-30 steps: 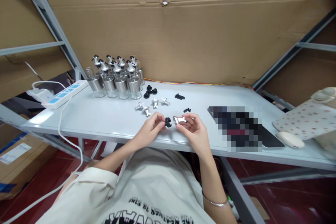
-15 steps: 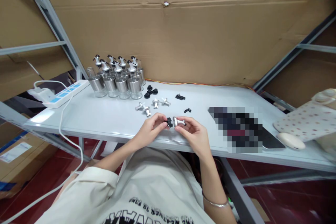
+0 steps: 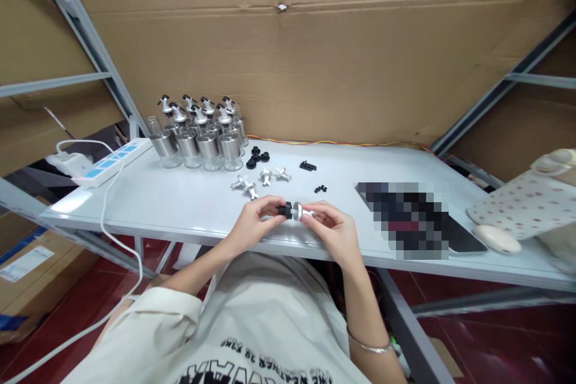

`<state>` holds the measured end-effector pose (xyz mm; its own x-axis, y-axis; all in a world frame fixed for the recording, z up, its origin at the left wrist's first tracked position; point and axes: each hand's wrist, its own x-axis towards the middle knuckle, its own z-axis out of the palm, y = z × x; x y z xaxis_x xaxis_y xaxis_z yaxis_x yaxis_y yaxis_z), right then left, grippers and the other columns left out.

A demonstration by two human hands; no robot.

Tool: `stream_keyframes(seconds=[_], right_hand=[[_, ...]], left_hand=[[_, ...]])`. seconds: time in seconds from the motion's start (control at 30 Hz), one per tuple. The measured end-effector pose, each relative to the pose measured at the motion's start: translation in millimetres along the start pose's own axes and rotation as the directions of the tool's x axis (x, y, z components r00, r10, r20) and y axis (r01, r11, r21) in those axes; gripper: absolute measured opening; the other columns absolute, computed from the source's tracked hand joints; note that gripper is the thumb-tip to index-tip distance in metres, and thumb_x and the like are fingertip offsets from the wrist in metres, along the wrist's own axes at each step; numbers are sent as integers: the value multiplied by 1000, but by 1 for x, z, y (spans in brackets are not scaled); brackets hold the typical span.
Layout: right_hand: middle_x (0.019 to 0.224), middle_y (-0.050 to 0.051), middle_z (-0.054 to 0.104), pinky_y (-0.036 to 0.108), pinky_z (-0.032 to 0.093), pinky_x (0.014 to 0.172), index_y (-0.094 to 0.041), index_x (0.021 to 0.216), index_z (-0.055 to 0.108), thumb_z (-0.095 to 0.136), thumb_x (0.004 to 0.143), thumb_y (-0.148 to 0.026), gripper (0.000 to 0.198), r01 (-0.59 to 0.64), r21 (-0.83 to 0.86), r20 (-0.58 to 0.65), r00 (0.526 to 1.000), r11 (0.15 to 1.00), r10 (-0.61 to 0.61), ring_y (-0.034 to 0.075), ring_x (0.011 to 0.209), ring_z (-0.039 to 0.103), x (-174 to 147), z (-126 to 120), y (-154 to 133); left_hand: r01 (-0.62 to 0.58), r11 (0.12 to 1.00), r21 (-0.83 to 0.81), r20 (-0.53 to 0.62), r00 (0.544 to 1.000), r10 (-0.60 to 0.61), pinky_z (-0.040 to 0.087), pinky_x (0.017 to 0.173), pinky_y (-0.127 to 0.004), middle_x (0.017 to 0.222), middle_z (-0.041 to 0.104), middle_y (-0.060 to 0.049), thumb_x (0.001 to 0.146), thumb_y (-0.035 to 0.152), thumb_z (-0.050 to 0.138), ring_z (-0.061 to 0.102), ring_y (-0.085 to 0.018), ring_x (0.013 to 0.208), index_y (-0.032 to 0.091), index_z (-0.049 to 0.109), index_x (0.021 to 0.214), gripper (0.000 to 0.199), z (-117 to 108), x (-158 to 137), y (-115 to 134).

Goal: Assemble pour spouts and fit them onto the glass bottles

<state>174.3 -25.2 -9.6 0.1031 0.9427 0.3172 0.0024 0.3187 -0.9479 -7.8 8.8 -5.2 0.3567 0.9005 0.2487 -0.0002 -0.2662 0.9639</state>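
Over the front of the table, my left hand (image 3: 255,223) pinches a black ribbed stopper (image 3: 284,210). My right hand (image 3: 332,227) is closed on a silver pourer spout (image 3: 299,212), its round base turned toward the stopper. The two parts lie in line, and a narrow pale stem shows between them. Several more silver pourer spouts (image 3: 266,177) lie just beyond my hands. Behind those sit several black stoppers (image 3: 251,163). Small black caps (image 3: 321,189) and thin black levers (image 3: 308,165) form two little piles to the right.
Several glass bottles with steel sleeves (image 3: 207,147), most topped with pourers, stand at the back left beside a white power strip (image 3: 112,162). A dark tablet-like slab (image 3: 465,239), partly pixelated, a cream oval case (image 3: 497,239) and a dotted container (image 3: 508,207) occupy the right side.
The stopper in my left hand has turned into line with the spout, and more of it shows. My fingers on the spout have shifted slightly.
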Motion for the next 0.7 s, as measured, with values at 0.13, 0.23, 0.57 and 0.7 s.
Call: stream_keyframes(seconds=[0.13,0.23,0.57,0.7], right_hand=[[68,0,58,26,41,51,-21,79,75,76,67,-34,18,23,-84,17,1000,996,-22,10,54,46,0,-1,2],[66,0,58,26,41,50,-21,79,75,77,66,-36,20,11,-78,23,1000,997,-9,10,53,47,0,-2,2],[62,1,67,28,50,52,-19,71,73,82,58,-33,21,-163,86,122,981,983,152,14,52,61,0,-4,-7],[60,1,67,28,50,50,-19,67,70,83,57,-34,22,-184,113,135,976,976,169,15,50,61,0,-2,-8]], left_hand=[[-36,997,74,8,999,36,53,80,-29,91,68,-6,72,24,68,65,-15,78,15,68,92,22,0,0,2],[-44,995,87,7,999,44,53,78,-29,90,69,-6,73,24,68,65,-15,76,15,69,92,22,-1,0,1],[-149,975,165,92,986,136,52,73,-27,91,71,-8,74,20,66,64,-17,81,17,73,90,17,-2,-2,5],[-193,956,221,90,980,177,51,70,-27,88,72,-7,76,20,65,63,-17,78,18,73,89,15,-1,-3,7]])
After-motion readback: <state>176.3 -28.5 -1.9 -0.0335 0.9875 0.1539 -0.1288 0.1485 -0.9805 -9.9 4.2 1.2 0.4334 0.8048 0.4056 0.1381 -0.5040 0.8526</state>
